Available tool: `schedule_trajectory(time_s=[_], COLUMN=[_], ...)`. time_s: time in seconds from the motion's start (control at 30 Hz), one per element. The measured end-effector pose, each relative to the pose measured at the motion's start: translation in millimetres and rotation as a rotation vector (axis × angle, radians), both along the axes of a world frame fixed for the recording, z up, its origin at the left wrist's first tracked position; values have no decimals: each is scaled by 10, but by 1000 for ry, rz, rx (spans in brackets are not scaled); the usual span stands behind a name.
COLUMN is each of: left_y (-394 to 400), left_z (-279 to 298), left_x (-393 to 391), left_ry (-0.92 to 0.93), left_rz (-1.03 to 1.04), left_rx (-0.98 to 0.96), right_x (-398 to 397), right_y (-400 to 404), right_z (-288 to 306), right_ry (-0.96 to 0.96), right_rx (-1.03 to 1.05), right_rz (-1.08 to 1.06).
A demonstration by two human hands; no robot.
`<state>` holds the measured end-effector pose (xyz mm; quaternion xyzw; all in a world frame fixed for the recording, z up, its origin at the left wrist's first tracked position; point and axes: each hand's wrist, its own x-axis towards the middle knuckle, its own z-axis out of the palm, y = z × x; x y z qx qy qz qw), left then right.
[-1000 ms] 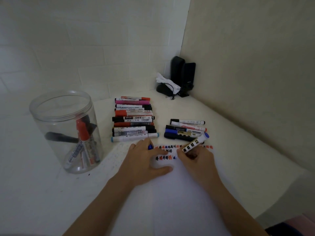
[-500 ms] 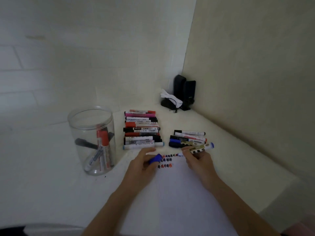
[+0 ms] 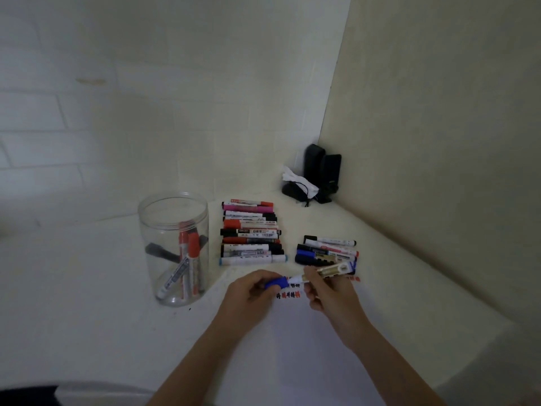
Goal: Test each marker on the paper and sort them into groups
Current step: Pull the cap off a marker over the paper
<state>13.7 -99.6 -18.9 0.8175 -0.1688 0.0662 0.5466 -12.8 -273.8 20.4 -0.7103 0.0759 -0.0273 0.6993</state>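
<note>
Far left: clear jar [image 3: 174, 250] holding untested markers. Left hand [image 3: 248, 294] pinching blue cap [image 3: 276, 282], mouth facing right. Just right of cap: marker [image 3: 322, 272], long axis tilted up to the right, nib end leftward, gripped by right hand [image 3: 330, 297]. Beneath: paper [image 3: 292, 347] with test marks. Behind: large sorted row [image 3: 250, 232], small group [image 3: 326, 250]. White table [image 3: 87, 317], walled corner.

Dim corner of pale painted brick wall [image 3: 123, 112] and smooth beige side wall [image 3: 439, 112]; white tabletop [image 3: 87, 303]; two black upright box-shaped objects [image 3: 322, 168] in the corner.
</note>
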Motion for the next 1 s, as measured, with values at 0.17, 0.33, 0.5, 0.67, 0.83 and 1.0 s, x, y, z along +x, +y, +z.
schedule_trajectory(time_s=[0.17, 0.33, 0.5, 0.67, 0.83, 1.0], left_y=[27, 62, 68, 60, 66, 57], left_z=[-22, -22, -38, -1, 48, 72], left_x=[39, 31, 32, 13, 1, -18], left_ry=[-16, 30, -15, -5, 92, 106], left_rz=[-44, -42, 7, -20, 61, 91], left_rx=[-49, -170, -128, -136, -353, -444], right_x=[-9, 33, 24, -31, -106, -162], right_y=[124, 218, 347, 252, -22, -197], right_z=[-8, -10, -77, 24, 189, 243], right_ry=[-4, 2, 97, 142, 160, 13], right_rx=[-26, -21, 154, 161, 141, -413], right_rz=[12, -37, -86, -22, 18, 192])
